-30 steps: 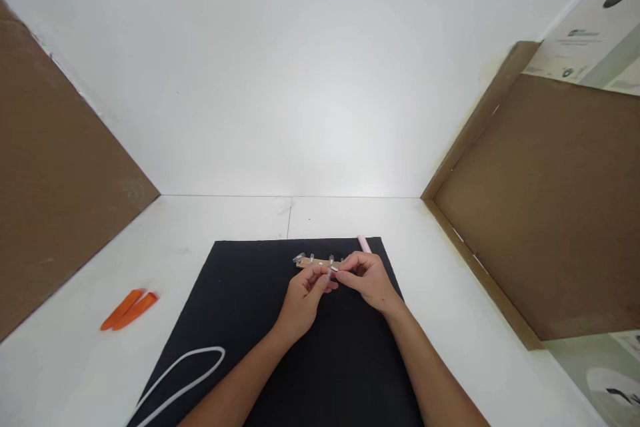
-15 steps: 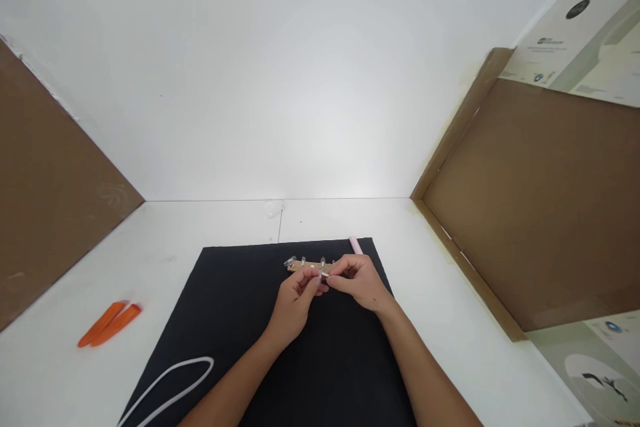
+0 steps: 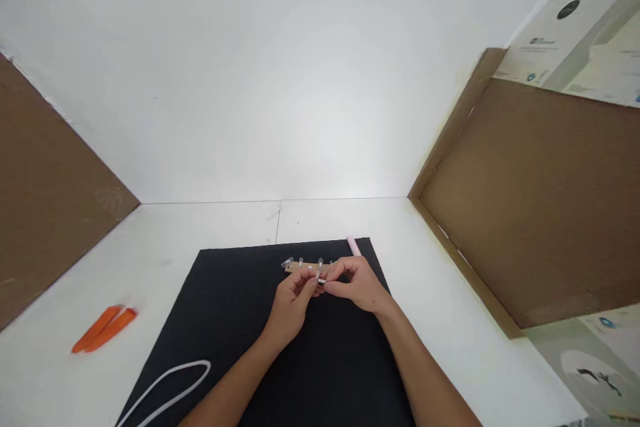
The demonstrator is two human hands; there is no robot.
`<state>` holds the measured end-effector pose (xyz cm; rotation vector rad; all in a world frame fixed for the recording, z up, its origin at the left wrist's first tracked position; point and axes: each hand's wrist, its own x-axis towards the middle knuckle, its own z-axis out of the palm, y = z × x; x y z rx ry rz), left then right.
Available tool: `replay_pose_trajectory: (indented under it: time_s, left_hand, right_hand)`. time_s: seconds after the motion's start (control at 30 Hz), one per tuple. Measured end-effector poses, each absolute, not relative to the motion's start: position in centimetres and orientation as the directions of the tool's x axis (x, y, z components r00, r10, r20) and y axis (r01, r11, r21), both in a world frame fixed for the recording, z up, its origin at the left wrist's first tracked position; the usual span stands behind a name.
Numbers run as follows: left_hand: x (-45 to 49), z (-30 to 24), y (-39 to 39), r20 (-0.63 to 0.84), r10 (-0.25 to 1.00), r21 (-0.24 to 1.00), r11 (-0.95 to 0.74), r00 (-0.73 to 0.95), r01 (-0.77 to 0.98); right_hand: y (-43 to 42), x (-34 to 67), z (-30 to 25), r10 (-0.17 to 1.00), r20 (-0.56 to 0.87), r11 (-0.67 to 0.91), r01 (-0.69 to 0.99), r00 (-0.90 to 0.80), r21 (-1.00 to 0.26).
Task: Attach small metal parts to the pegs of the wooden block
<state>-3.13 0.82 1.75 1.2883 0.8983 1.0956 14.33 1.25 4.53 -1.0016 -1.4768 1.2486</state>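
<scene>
My left hand (image 3: 291, 303) pinches a small clear piece (image 3: 317, 275) between thumb and forefinger; its exact kind is too small to tell. Against it lies a short white stick-like piece (image 3: 322, 281), gripped at its right end by the thumb and fingers of my right hand (image 3: 359, 285). Just behind the fingers a tan strip (image 3: 295, 267) rests on the black mat (image 3: 235, 307), partly covered by both hands. Several small clear, clip-like pieces stand along it, with one clear piece (image 3: 287, 263) at its left end.
A pale pink stick (image 3: 353, 246) lies at the mat's far right corner. Two orange objects (image 3: 103, 330) are on the white table (image 3: 45, 373) at left, and a white cable loop (image 3: 187, 365) crosses the mat's near left. Brown cardboard panels (image 3: 540, 193) flank both sides.
The white piece has tilted slightly and sits a little lower between my fingertips. Both hands keep their pinch; the whole view has shifted slightly left.
</scene>
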Motion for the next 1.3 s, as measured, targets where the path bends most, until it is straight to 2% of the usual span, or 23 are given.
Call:
replay_pose_trajectory:
  time_s: [0.2,0.5,0.73,0.97,1.17,1.3]
  left_hand:
    - [-3.15,1.31,0.88,0.067,0.962,0.994,-0.040,0.265,-0.106]
    - [-3.05,1.88,0.68,0.086,0.961,0.991,-0.054,0.263,-0.124]
    - [-3.09,1.39,0.80,0.087,0.962,0.993,-0.063,0.259,-0.097]
    - [-3.04,1.67,0.75,0.085,0.961,0.994,-0.062,0.264,-0.095]
    - [-3.07,1.60,0.60,0.079,0.960,0.996,-0.065,0.268,-0.059]
    - [-3.05,1.42,0.65,0.074,0.962,0.997,-0.062,0.262,-0.053]
  right_hand:
    - [1.63,13.92,3.87,0.990,0.095,0.091,-0.041,-0.107,-0.995]
    - [1.16,14.42,4.36,0.952,0.132,0.133,-0.013,-0.275,-0.991]
    - [1.54,13.93,3.66,0.987,0.107,0.101,-0.049,-0.121,-0.994]
    - [1.30,14.22,4.19,0.957,0.119,0.112,-0.040,-0.264,-0.993]
    - [1.58,14.07,3.77,0.983,0.108,0.105,-0.032,-0.150,-0.994]
    - [1.56,14.31,3.91,0.982,0.091,0.088,-0.029,-0.163,-0.996]
